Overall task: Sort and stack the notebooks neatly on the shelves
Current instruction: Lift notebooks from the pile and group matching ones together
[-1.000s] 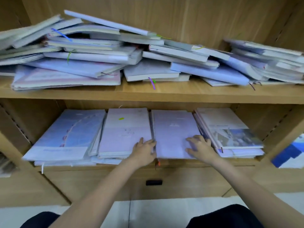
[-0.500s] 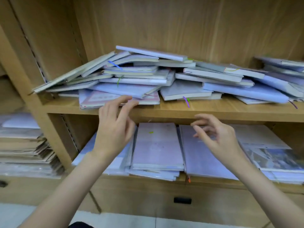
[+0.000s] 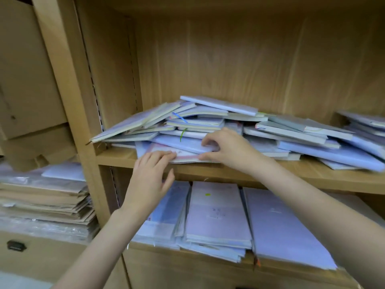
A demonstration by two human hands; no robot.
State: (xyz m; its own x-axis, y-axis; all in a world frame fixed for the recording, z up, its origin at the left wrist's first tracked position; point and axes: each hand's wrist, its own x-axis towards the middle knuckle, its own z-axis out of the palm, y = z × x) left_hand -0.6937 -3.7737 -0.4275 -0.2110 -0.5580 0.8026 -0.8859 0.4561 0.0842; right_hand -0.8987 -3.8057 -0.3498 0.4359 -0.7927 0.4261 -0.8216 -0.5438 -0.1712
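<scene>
Our left grip (image 3: 153,174) lies with straight fingers touching the near edge of the pink-bordered notebook (image 3: 183,156) at the bottom of the jumbled heap (image 3: 198,126), holding nothing; our right grip (image 3: 226,148) is clenched on the front corner of the lilac notebook (image 3: 179,142) just above it, thumb below and fingers curled over the top

Nearest us, on the lower shelf (image 3: 229,256), sorted stacks (image 3: 216,213) already lie flat side by side

On the upper shelf (image 3: 239,172) the heap leans every way against the cabinet wall (image 3: 116,80), with a second pile (image 3: 312,138) further right. We judge these notebooks light, thin and bendy, with smooth covers that slide easily on one another, so pulling a low one could bring the rest down. Better, we think, to pinch at the spine or a firm corner, steady the pile above with the flat hand, and draw out slowly
</scene>
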